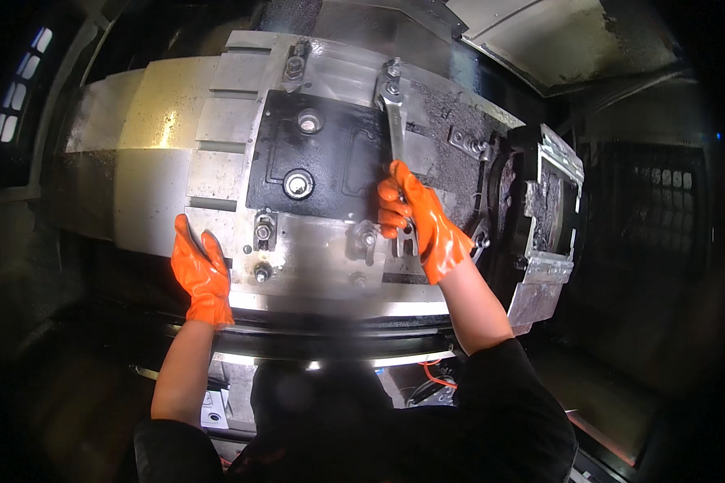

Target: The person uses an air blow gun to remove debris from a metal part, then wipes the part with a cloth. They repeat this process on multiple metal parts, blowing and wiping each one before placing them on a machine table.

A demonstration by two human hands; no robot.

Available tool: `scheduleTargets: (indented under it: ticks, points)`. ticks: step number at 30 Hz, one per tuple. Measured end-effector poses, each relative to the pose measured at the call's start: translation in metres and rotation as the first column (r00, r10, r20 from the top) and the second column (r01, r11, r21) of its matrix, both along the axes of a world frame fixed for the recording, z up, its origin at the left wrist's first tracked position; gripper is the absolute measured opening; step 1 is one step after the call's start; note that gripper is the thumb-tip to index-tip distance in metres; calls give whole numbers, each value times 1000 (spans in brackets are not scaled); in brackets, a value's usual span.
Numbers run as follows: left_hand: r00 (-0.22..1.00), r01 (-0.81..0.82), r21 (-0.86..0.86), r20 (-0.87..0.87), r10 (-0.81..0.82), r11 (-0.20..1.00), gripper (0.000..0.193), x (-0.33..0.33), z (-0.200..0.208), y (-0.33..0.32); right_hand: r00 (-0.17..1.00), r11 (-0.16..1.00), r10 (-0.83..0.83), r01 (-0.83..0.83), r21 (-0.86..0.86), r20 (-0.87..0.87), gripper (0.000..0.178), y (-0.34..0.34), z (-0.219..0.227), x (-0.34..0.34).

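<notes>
My right hand [427, 225], in an orange rubber glove, is closed around a long metal wrench [396, 133]. The wrench's far head is at a clamp bolt [392, 71] by the upper right corner of a dark metal plate [330, 149]; its other end shows below my fist. Two round holes with bright rims pass through the plate's left half. My left hand [201, 274], gloved the same way, holds nothing, its thumb and fingers apart, over the left front part of the slotted machine table [217, 169]. Whether it touches the metal cannot be made out.
More clamps with bolts surround the plate, at its upper left [295, 68], lower left [263, 233] and lower right [366, 239]. Dark metal chips [443, 105] cover the table's right side. A chip-covered metal fixture [546, 209] stands at the right. Stepped metal covers [157, 145] lie left.
</notes>
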State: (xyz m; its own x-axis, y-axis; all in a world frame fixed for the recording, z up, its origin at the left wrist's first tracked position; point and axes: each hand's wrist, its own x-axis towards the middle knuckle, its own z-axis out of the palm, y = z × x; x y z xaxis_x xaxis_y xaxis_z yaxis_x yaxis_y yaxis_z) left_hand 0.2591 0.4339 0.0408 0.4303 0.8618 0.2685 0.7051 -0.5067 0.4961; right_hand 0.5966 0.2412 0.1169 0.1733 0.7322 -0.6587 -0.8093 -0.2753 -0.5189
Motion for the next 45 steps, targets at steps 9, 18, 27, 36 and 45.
scheduleTargets:
  ticks: [9,18,27,36,45]
  points:
    - [998,-29,-16,59,29,999,45,5,3,-3,992,997,-68,63,-48,-105,58,-8,-7,1]
    - [995,-46,-82,83,53,996,51,-2,-3,0,990,993,-5,21,-113,142,49,2,14,-6]
    - [999,-39,-88,-2,39,995,53,-2,-5,-4,991,990,116,-120,-67,-63,52,-178,70,-142]
    - [998,-30,28,-45,31,999,52,-4,-11,0,992,993,-23,9,-114,-123,56,-159,30,-197]
    - [999,-39,-5,-2,39,999,57,-1,-8,-2,982,986,-23,-9,-165,-188,60,-112,29,-224]
